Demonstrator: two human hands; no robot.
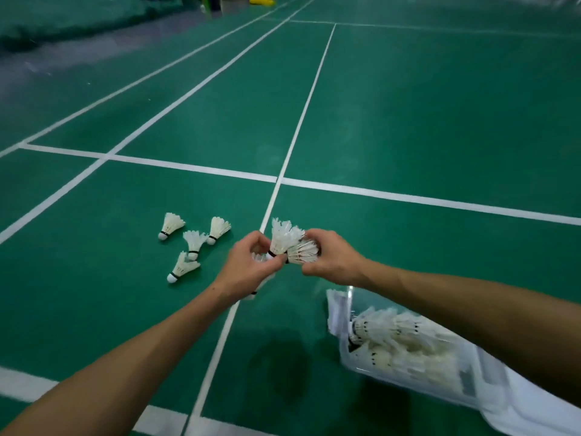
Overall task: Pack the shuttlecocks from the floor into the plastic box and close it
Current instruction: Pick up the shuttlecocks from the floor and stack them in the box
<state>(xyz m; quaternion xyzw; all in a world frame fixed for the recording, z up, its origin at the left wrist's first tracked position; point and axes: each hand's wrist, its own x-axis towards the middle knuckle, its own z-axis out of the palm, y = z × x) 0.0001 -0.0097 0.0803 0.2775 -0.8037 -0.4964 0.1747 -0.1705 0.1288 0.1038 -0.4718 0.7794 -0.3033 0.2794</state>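
Clear box (pixel 408 369) sits open under my right forearm, part full; my left hand (pixel 248 267) pinches one shuttle (pixel 281 239) by its cork, my right hand (pixel 333 258) grips another; nest gently, cork-first; four shuttles (pixel 191 240) lie beyond, leftward.

Both hands, left hand (pixel 251 265) and right hand (pixel 333 259), gripped white feathered shuttlecocks (pixel 289 242) above the green court floor (pixel 408 121); four more (pixel 188 243) lay left.
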